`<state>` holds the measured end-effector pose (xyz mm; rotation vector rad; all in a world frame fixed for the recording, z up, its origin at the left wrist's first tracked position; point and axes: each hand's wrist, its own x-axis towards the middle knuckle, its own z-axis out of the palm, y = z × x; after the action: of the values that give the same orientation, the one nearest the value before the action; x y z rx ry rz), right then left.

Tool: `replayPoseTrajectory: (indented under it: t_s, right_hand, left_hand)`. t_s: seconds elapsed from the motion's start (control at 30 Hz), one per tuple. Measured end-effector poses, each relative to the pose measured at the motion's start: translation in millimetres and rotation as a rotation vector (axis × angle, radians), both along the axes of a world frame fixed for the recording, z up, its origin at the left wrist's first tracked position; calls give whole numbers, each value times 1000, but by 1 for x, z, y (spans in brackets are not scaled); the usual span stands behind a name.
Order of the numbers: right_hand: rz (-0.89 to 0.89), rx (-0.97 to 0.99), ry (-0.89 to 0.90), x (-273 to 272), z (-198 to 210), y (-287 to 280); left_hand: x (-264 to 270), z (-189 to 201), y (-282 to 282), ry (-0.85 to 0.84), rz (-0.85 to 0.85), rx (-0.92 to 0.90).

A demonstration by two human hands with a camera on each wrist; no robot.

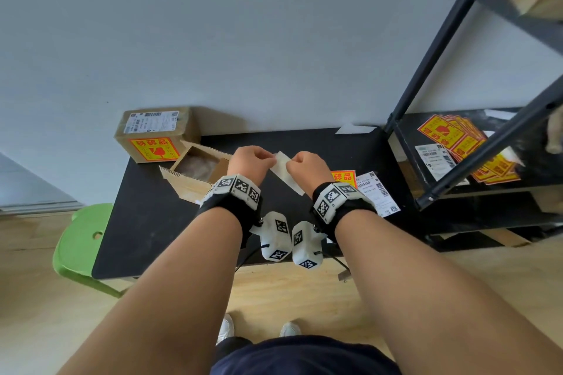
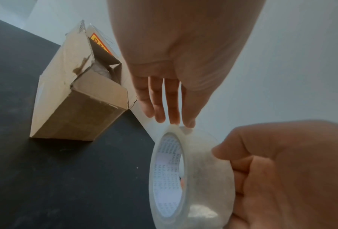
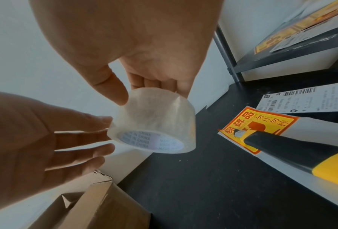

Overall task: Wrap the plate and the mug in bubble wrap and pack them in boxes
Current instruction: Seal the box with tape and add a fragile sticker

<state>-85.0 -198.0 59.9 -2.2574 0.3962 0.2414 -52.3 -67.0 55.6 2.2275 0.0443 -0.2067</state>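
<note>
An open cardboard box (image 1: 198,169) with bubble-wrapped contents stands near the black table's (image 1: 146,222) far-left corner, just beside a sealed box (image 1: 155,134) bearing a fragile sticker.

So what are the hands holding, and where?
A roll of clear tape: the right hand pinches its outer band, while the left hand's fingertips touch its edge.

tape roll (image 3: 151,120) core: "MADE IN CHINA", repeated | fragile sticker (image 3: 260,125) on table: red Chinese characters, "品" legible, broken-glass sign | sealed box (image 1: 157,134): same sticker, characters "碎品"; shipping label with barcodes, print too small | loose shipping label (image 3: 309,99): barcodes, unreadable
</note>
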Motion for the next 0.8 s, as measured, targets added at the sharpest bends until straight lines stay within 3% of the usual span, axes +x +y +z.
replayPoseTrajectory:
  t_s: [0.4,0.7,0.8]
  right_hand:
    - [36,-24,-66,-3,-6,-1]
    - [8,-70,-61,2,-13,-11]
    - [5,-79,-53,2,-15,-13]
  left_hand:
    - [1,9,-4,76,-18,89]
    - [0,5,-15,108,-19,-14]
    - [-2,3,-17,97,-39,27]
